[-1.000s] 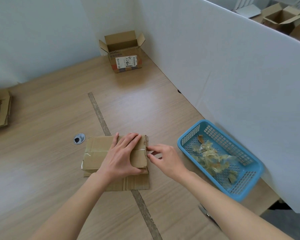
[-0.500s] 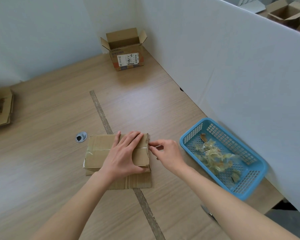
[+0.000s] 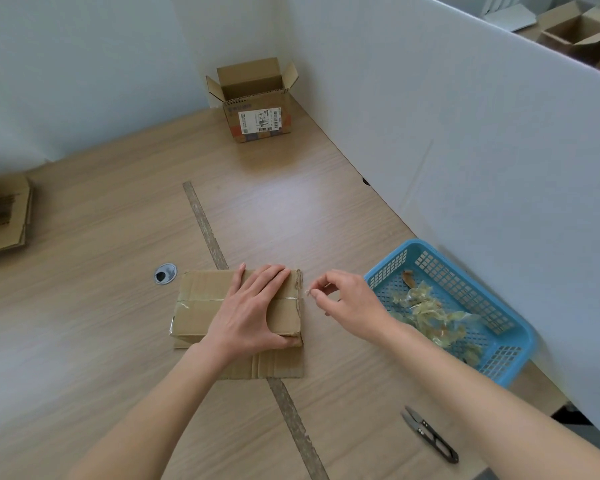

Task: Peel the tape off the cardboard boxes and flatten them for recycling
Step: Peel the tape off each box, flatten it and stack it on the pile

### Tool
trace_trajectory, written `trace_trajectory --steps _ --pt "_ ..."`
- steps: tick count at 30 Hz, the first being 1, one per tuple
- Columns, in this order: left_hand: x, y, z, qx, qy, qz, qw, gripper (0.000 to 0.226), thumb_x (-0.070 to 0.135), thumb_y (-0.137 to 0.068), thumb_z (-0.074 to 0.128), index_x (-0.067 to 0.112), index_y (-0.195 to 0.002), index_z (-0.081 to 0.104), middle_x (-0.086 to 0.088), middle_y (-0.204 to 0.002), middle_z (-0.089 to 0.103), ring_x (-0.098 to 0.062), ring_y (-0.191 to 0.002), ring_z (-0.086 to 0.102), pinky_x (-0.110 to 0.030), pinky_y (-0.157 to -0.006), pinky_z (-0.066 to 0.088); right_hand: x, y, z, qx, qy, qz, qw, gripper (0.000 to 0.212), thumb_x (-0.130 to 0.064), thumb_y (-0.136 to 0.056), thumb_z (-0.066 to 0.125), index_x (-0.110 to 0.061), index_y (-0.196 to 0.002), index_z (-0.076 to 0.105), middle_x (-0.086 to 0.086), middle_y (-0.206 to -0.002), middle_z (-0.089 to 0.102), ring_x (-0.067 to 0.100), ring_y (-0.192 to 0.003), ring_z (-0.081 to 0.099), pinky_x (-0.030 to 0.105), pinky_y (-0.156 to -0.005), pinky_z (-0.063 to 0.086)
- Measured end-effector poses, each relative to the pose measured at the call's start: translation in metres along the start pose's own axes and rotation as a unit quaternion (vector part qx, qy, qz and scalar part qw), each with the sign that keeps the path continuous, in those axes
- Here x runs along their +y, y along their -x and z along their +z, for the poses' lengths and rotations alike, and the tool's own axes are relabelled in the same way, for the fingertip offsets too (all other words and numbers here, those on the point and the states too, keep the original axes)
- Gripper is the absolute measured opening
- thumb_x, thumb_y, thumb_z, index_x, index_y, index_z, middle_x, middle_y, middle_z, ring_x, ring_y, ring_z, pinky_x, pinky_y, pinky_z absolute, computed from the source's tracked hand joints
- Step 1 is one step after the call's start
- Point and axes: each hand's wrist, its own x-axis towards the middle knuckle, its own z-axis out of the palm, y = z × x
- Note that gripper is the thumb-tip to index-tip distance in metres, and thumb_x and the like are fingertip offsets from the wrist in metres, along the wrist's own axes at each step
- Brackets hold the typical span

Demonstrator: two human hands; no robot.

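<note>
Near the table's front centre, flattened cardboard box (image 3: 219,306) lies on wooden table (image 3: 101,306), clear tape (image 3: 201,300) banding across it, one flap sticking out toward the person. Left hand (image 3: 253,313) lies on top of the box, fingers straight, thumb hooked over the near edge, pressing down. Right hand (image 3: 347,303) sits just beside the box's right edge, thumb and forefinger pinching a small clear tape end (image 3: 307,292); whether it's still attached to the box, can't tell. Blue basket (image 3: 499,341) right of that hand holds crumpled tape scraps (image 3: 426,313). Black snips (image 3: 430,434) lie near front right. Open box with label (image 3: 257,102) stands at the far corner. Flat cardboard stack (image 3: 0,216) at left edge.
</note>
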Motion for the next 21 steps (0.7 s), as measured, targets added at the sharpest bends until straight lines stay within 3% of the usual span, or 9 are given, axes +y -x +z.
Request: trace_trajectory --steps 2,4,7,11,14,16,21 --pt "0.001 0.0 0.0 -0.003 -0.001 -0.001 1.0 0.124 0.084 -0.061 0.066 0.017 -0.159 0.03 0.006 -0.161 0.034 -0.011 -0.151 0.025 -0.05 -0.126 0.002 0.002 0.002 -0.004 -0.02 0.032 0.001 0.999 0.013 -0.019 -0.094 0.064 -0.022 -0.103 0.073 -0.019 -0.099 0.068 -0.003 -0.086 0.065 0.006 -0.075 0.045" --pt "0.001 0.0 0.0 -0.009 -0.004 -0.004 1.0 0.125 0.086 -0.061 0.064 0.018 -0.16 0.028 0.007 -0.162 0.031 -0.01 -0.152 0.023 -0.05 -0.126 0.001 0.002 0.005 0.0 -0.007 0.033 0.021 0.999 0.02 -0.02 -0.093 0.062 -0.025 -0.107 0.075 -0.019 -0.103 0.07 -0.005 -0.084 0.065 0.008 -0.078 0.047" --pt "0.001 0.0 0.0 -0.01 -0.005 -0.005 1.0 0.125 0.085 -0.061 0.066 0.018 -0.16 0.028 0.007 -0.163 0.03 -0.011 -0.152 0.022 -0.05 -0.126 0.001 -0.002 0.007 0.013 0.055 -0.011 0.079 0.995 0.017 -0.04 -0.09 0.064 -0.033 -0.103 0.074 -0.023 -0.086 0.07 -0.002 -0.074 0.068 0.028 -0.076 0.056" --pt "0.0 0.0 0.001 -0.004 -0.009 -0.001 1.0 0.124 0.082 -0.061 0.07 0.017 -0.159 0.03 0.005 -0.162 0.033 -0.012 -0.152 0.025 -0.051 -0.126 0.002 -0.006 0.006 0.028 0.061 -0.13 0.169 0.975 0.058 -0.061 -0.083 0.067 -0.033 -0.133 0.057 -0.018 -0.12 0.065 0.012 -0.097 0.07 0.04 -0.088 0.057" --pt "-0.001 0.001 0.002 0.004 -0.011 -0.003 1.0 0.124 0.083 -0.061 0.067 0.017 -0.159 0.031 0.005 -0.161 0.035 -0.012 -0.151 0.025 -0.051 -0.126 0.003 -0.004 0.003 0.032 0.017 -0.189 0.166 0.968 0.038 -0.037 -0.094 0.065 -0.024 -0.13 0.067 -0.009 -0.113 0.072 0.013 -0.094 0.071 0.038 -0.078 0.063" --pt "-0.002 0.001 0.003 0.008 -0.009 -0.005 1.0 0.124 0.083 -0.06 0.066 0.016 -0.159 0.031 0.005 -0.16 0.035 -0.012 -0.151 0.026 -0.051 -0.126 0.004 -0.001 0.004 0.034 0.008 -0.202 0.153 0.967 0.029 -0.019 -0.096 0.063 -0.02 -0.124 0.072 -0.012 -0.106 0.074 0.012 -0.095 0.071 0.035 -0.073 0.064" --pt "-0.002 0.001 0.005 0.008 -0.012 -0.008 1.0 0.124 0.082 -0.06 0.068 0.017 -0.159 0.031 0.005 -0.16 0.035 -0.012 -0.151 0.025 -0.051 -0.126 0.004 0.007 0.012 0.038 0.045 -0.129 0.077 0.988 0.02 -0.015 -0.087 0.077 -0.019 -0.106 0.08 -0.012 -0.097 0.077 -0.001 -0.078 0.071 0.025 -0.078 0.057"
